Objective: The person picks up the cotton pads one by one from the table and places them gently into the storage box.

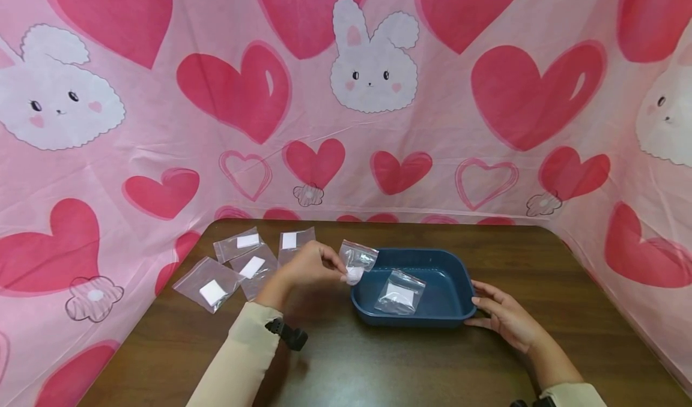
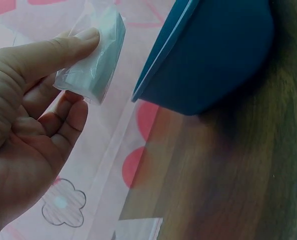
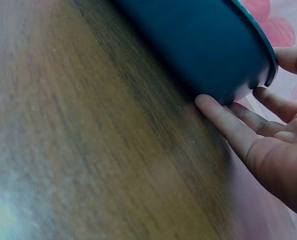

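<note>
Clear plastic zip bag with a thin red seal line (image 1: 359,256), white rectangular block (image 2: 101,70) inside; hangs near the left rim of a dark-blue rounded rectangular tray (image 1: 446,281). Film is wrinkled and glossy, bunched round the block, seal end sticking up. Left hand (image 1: 309,267) pinches it between thumb and fingers, gap closed onto block and film, probably because the stiff block grips better than floppy plastic. Right hand (image 1: 508,320): fingers spread, fairly straight, touching the tray's right end, likely to steady it. Similar bagged block (image 1: 400,295) lies inside the tray. Four more bagged blocks (image 1: 212,292) lie left on the brown wood-grain table (image 1: 405,365), grouped seemingly for left-hand reach.
</note>
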A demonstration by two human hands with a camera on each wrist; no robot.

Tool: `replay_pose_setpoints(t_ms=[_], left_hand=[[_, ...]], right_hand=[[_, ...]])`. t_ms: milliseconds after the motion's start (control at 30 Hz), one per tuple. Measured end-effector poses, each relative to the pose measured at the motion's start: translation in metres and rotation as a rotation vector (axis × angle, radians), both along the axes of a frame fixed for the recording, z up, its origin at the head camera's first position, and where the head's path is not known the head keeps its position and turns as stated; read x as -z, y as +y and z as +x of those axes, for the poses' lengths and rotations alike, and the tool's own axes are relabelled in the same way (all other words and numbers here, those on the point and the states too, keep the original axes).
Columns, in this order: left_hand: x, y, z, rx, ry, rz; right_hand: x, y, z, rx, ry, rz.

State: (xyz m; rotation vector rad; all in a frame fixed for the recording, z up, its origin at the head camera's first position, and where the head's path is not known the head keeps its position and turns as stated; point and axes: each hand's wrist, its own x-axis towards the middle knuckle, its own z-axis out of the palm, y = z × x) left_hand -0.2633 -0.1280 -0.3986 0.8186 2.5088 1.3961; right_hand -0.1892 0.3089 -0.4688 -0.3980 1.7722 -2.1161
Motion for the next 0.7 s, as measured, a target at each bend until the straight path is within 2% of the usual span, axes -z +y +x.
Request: replay_pose_setpoints(t_ms=[200, 400, 700], left_hand=[[-0.003, 0.008, 0.000, 0.016, -0.049, 0.037], [-0.006, 0.017, -0.001, 0.023, -0.097, 0.029], [-0.011, 0.032, -0.009, 0.084, -0.041, 0.036]], right_hand=[[0.001, -0.001, 0.000, 0.017, -0.014, 0.021], [0.002, -0.001, -0.001, 0.017, -0.004, 0.021], [0.002, 0.000, -0.001, 0.020, -0.001, 0.019]])
